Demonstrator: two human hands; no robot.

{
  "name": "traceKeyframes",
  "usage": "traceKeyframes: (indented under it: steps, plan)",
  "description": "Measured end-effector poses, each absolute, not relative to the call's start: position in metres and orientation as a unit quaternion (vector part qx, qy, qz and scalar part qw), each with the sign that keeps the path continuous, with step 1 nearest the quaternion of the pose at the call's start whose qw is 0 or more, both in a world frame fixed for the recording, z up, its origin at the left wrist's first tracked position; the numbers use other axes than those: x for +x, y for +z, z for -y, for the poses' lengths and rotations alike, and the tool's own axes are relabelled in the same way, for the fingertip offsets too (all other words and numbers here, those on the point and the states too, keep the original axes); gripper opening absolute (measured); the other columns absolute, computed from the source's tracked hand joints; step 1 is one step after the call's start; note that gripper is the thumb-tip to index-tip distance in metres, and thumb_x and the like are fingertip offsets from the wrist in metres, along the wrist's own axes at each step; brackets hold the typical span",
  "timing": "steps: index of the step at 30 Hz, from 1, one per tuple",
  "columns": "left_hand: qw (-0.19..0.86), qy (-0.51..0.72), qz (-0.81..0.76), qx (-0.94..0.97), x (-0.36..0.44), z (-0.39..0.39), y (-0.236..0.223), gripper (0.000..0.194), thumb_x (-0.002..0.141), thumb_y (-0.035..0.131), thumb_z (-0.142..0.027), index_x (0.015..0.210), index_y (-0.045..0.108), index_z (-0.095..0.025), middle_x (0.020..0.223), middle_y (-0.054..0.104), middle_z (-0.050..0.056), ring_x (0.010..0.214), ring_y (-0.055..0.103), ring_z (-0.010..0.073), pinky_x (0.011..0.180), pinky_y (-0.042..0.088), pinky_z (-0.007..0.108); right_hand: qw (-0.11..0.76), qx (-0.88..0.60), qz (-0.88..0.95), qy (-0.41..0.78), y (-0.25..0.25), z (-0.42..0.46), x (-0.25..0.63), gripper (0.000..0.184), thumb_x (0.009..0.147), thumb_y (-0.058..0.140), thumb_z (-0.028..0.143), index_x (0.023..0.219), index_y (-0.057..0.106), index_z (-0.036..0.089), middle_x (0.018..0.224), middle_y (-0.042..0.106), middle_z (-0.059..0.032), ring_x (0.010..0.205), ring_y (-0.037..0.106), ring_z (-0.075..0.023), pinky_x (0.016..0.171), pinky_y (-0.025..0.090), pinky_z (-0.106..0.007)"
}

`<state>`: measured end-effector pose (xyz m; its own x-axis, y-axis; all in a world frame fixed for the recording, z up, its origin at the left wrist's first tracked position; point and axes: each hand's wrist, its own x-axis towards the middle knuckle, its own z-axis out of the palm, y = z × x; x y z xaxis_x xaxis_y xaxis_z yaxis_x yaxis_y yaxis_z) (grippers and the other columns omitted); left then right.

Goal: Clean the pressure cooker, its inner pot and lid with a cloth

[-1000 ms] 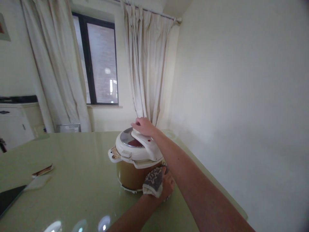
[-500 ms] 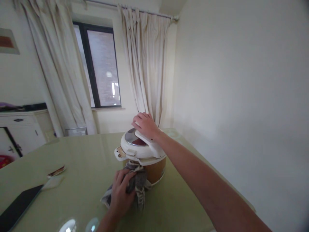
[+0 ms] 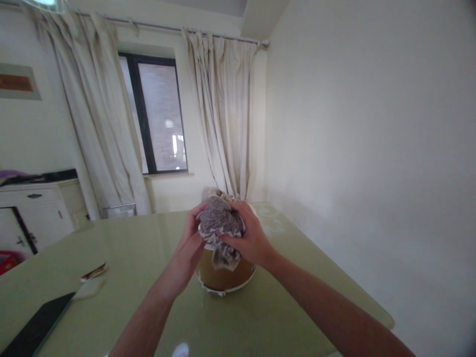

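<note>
A crumpled grey and white cloth (image 3: 222, 218) is bunched between my two hands, in front of the pot. My left hand (image 3: 191, 243) grips its left side, and my right hand (image 3: 253, 235) has fingers and thumb closed around its right side. Behind and below the cloth stands a round electric pressure cooker (image 3: 223, 277) with a golden-brown body and a white base ring. Its white lid and handle are almost wholly hidden by the cloth and my hands. A loose end of the cloth hangs down over the cooker's front.
The cooker stands on a pale green glossy table (image 3: 148, 258). At the left lie a dark flat slab (image 3: 40, 322) and a small brown-and-white item (image 3: 94, 271). A white cabinet (image 3: 40, 208), curtains (image 3: 232, 114) and a window (image 3: 163, 114) are behind; a bare wall (image 3: 353, 148) rises at the right.
My left hand has brought the cloth from the cooker's right side across its front and up. My right hand has left the lid handle and taken hold of the cloth. The view has tilted up.
</note>
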<state>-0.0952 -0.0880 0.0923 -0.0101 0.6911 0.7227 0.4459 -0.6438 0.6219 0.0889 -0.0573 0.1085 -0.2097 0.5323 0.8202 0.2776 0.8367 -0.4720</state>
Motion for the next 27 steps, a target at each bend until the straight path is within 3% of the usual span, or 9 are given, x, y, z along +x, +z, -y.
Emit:
traceKeyframes:
  steps: [2, 4, 8, 10, 18, 22, 27]
  plan:
    - [0.051, 0.598, -0.381, 0.704, -0.087, 0.087, 0.084, 0.040, 0.103, 0.049, -0.034, 0.143, 0.049, -0.028, 0.139, 0.063, 0.009, 0.126, 0.063, 0.0262, 0.096, 0.058, 0.042, 0.575, -0.317, 0.754, 0.004, 0.130, 0.039, 0.109, 0.063, 0.079, 0.079, 0.029, 0.139, 0.059, 0.028, 0.146, 0.052, -0.0128, 0.138, 0.051, -0.0335, 0.116, 0.044, -0.048]
    - [-0.076, 0.557, -0.369, 0.740, -0.073, 0.086, 0.066, 0.028, 0.102, 0.056, -0.028, 0.129, 0.058, -0.026, 0.123, 0.068, 0.009, 0.115, 0.065, 0.0263, 0.092, 0.055, 0.042, 0.521, -0.387, 0.758, -0.066, 0.147, 0.019, 0.123, 0.064, 0.081, 0.077, 0.027, 0.142, 0.060, 0.026, 0.153, 0.045, -0.0145, 0.142, 0.047, -0.0340, 0.119, 0.040, -0.048]
    - [-0.301, 0.375, -0.347, 0.805, -0.034, 0.072, 0.030, 0.007, 0.100, 0.060, -0.020, 0.100, 0.066, -0.022, 0.093, 0.069, 0.006, 0.087, 0.065, 0.0240, 0.080, 0.050, 0.040, 0.288, -0.418, 0.860, -0.055, 0.159, -0.018, 0.122, 0.054, 0.078, 0.082, 0.028, 0.131, 0.071, 0.023, 0.140, 0.059, -0.0133, 0.129, 0.058, -0.0325, 0.115, 0.041, -0.045]
    - [-0.353, 0.351, -0.360, 0.789, -0.021, 0.064, 0.022, 0.009, 0.099, 0.060, -0.016, 0.095, 0.065, -0.021, 0.086, 0.066, 0.005, 0.081, 0.062, 0.0228, 0.076, 0.049, 0.038, 0.247, -0.411, 0.877, -0.036, 0.156, -0.030, 0.117, 0.050, 0.080, 0.081, 0.030, 0.128, 0.073, 0.020, 0.131, 0.065, -0.0122, 0.120, 0.063, -0.0300, 0.111, 0.043, -0.042]
    - [-0.408, 0.356, -0.314, 0.780, -0.030, 0.062, 0.024, 0.011, 0.098, 0.060, -0.013, 0.104, 0.063, -0.020, 0.083, 0.059, 0.003, 0.075, 0.055, 0.0220, 0.069, 0.043, 0.035, 0.298, -0.465, 0.834, -0.002, 0.150, -0.046, 0.132, 0.046, 0.085, 0.073, 0.031, 0.130, 0.072, 0.020, 0.124, 0.071, -0.0101, 0.115, 0.066, -0.0267, 0.107, 0.045, -0.037]
    - [-0.416, 0.375, -0.279, 0.780, -0.062, 0.076, 0.019, 0.018, 0.097, 0.058, -0.009, 0.110, 0.065, -0.021, 0.084, 0.059, 0.005, 0.075, 0.053, 0.0217, 0.071, 0.041, 0.035, 0.295, -0.493, 0.818, 0.028, 0.143, -0.049, 0.160, 0.047, 0.080, 0.074, 0.026, 0.126, 0.072, 0.019, 0.122, 0.073, -0.0099, 0.114, 0.066, -0.0281, 0.106, 0.046, -0.039]
    - [-0.350, 0.416, -0.260, 0.798, -0.143, 0.087, -0.024, 0.033, 0.092, 0.061, -0.004, 0.112, 0.066, -0.030, 0.103, 0.066, 0.006, 0.088, 0.060, 0.0212, 0.092, 0.045, 0.044, 0.358, -0.491, 0.777, 0.164, 0.114, -0.054, 0.180, 0.052, 0.079, 0.072, 0.028, 0.131, 0.066, 0.025, 0.120, 0.074, -0.0029, 0.111, 0.067, -0.0253, 0.104, 0.049, -0.039]
